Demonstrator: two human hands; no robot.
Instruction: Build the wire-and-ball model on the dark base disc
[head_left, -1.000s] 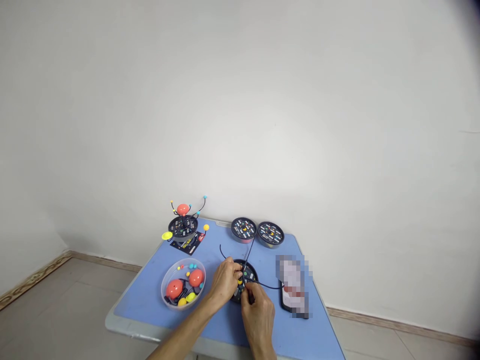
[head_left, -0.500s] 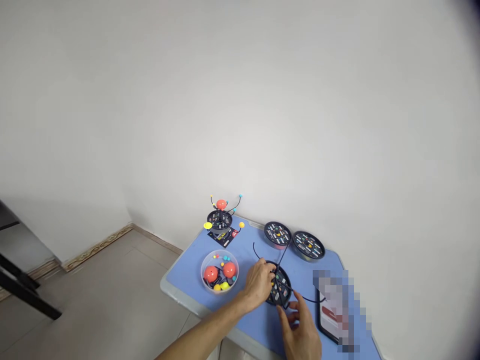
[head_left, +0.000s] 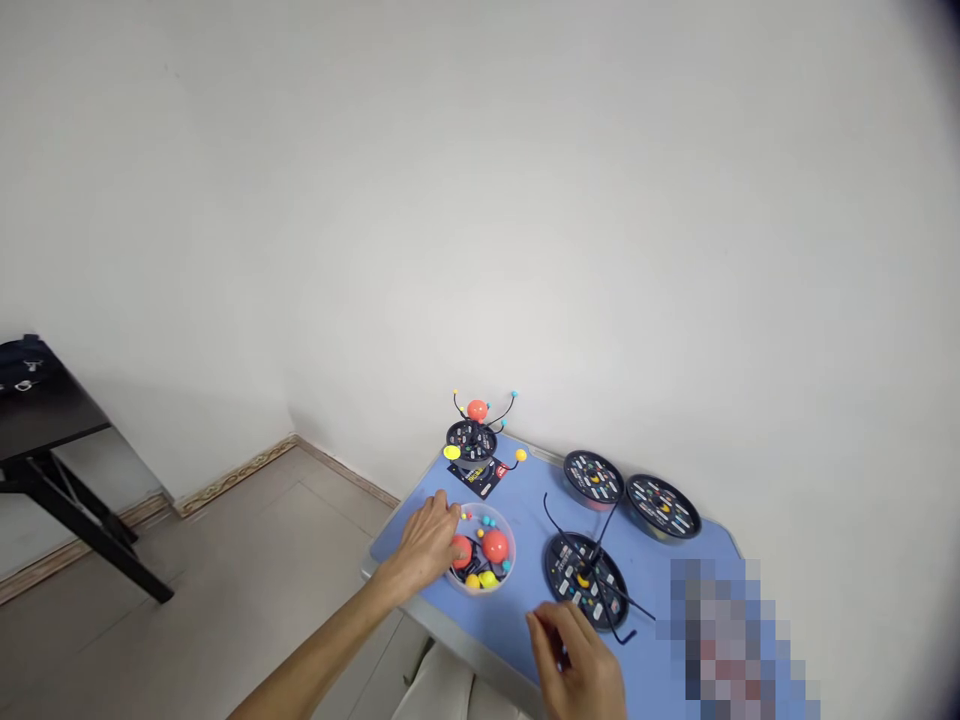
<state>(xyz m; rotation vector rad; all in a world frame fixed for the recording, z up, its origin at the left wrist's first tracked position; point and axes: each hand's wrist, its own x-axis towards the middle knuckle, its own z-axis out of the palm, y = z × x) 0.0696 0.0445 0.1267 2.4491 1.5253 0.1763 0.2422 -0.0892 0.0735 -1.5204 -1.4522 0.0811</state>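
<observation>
My left hand (head_left: pixel 429 541) is at the left rim of a clear plastic bowl (head_left: pixel 513 562). Its thumb and fingers are spread, the thumb over a red ball (head_left: pixel 460 553), with nothing visibly lifted. In the bowl lie another red ball (head_left: pixel 495 546), yellow balls (head_left: pixel 487 579), small blue beads and black parts. Nearer the front, my right hand (head_left: pixel 581 660) has curled fingers, thumb and index tips close together; whatever they may pinch is hidden. Just beyond it a round black base (head_left: pixel 559 575) with printed labels lies on the table, bearing several thin curved black rods (head_left: pixel 615 580).
Against the wall stand two more black-topped discs (head_left: pixel 592 478) (head_left: pixel 664 507). At the back left an assembled planet model (head_left: pixel 472 440) stands on a printed card (head_left: pixel 480 482). A pixelated area covers the right of the blue table (head_left: pixel 525 630). A dark table (head_left: pixel 56 420) stands at far left.
My left hand has left the black base and moved left to the bowl. My right hand has drawn back from the base, its fingers curling. The view has turned slightly left.
</observation>
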